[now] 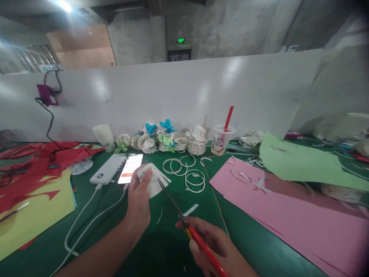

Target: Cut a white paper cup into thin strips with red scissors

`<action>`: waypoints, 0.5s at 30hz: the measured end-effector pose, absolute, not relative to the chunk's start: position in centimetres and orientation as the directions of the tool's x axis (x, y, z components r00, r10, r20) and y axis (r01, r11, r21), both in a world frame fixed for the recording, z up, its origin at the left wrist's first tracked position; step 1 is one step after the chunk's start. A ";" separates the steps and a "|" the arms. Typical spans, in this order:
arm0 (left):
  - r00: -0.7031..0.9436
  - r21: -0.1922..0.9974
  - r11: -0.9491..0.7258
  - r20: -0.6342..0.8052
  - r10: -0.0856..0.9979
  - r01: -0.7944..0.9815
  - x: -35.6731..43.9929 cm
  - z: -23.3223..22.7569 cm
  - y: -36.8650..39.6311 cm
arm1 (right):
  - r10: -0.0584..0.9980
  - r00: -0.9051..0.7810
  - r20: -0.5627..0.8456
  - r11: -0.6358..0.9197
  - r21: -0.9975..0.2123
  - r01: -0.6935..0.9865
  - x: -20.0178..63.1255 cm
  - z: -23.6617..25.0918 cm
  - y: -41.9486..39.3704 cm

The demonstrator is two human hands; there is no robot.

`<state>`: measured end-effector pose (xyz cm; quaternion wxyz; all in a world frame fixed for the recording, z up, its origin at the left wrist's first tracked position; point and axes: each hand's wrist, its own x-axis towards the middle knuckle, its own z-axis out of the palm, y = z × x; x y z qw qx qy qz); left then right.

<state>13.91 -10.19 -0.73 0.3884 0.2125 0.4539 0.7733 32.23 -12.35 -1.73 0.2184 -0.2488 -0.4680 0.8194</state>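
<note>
My left hand (140, 202) grips a white paper cup (155, 186), its wall slit into strips that fan out to the right. The thumb presses on the cup's near face. My right hand (217, 244) is closed around the red handles of a pair of scissors (203, 244). Their blades point up and left, with the tips at the cup's strips; they look nearly closed. Thin white paper rings (195, 191) lie on the table just beyond the hands. A loose white paper strip (191, 210) rests near the scissors' pivot.
A glowing phone (131, 169) and a white power bank (104, 169) with cables lie at left. Red sheets (37, 165) and yellow paper (43, 219) cover the far left. Stacked cups (103, 136), paper crafts (149, 145) and a drink cup (219, 143) line the partition. Pink sheets (276, 204) lie right.
</note>
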 end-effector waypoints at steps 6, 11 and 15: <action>-0.627 0.875 -0.301 -0.004 0.779 -0.379 14.0 -0.7 -10.2 | 0.601 -0.771 -0.211 -0.462 -0.879 -0.120 32.1 -1.4 -12.4; -0.586 0.897 -0.275 0.022 0.810 -0.346 14.3 -0.7 -10.6 | 0.620 -0.756 -0.211 -0.475 -0.867 -0.148 32.2 -1.5 -12.4; -0.555 0.916 -0.238 0.021 0.832 -0.323 14.5 -0.9 -10.8 | 0.618 -0.756 -0.214 -0.437 -0.893 -0.104 32.4 -1.8 -12.2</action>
